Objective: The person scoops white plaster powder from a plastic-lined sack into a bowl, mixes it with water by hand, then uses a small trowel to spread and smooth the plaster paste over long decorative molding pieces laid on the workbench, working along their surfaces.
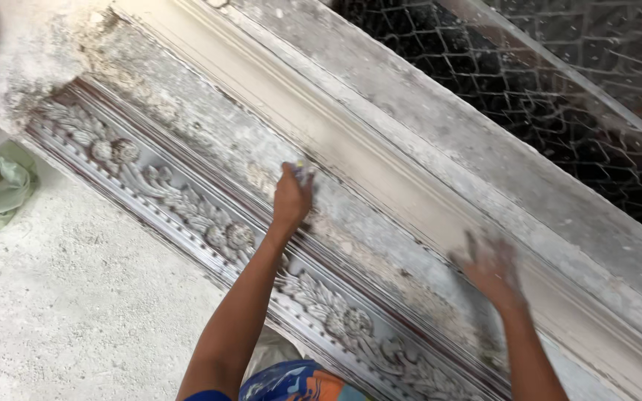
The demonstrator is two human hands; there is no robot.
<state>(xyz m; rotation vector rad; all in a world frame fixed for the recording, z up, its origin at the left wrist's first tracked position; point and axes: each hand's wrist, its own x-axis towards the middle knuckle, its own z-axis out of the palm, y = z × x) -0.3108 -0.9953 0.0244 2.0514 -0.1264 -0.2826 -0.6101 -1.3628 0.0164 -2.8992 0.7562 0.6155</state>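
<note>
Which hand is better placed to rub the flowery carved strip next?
Probably the left hand. It is closed on a small tool, just above the flower-carved strip. The right hand is blurred, fingers spread, on the smooth pale moulding, farther from the carving.
</note>
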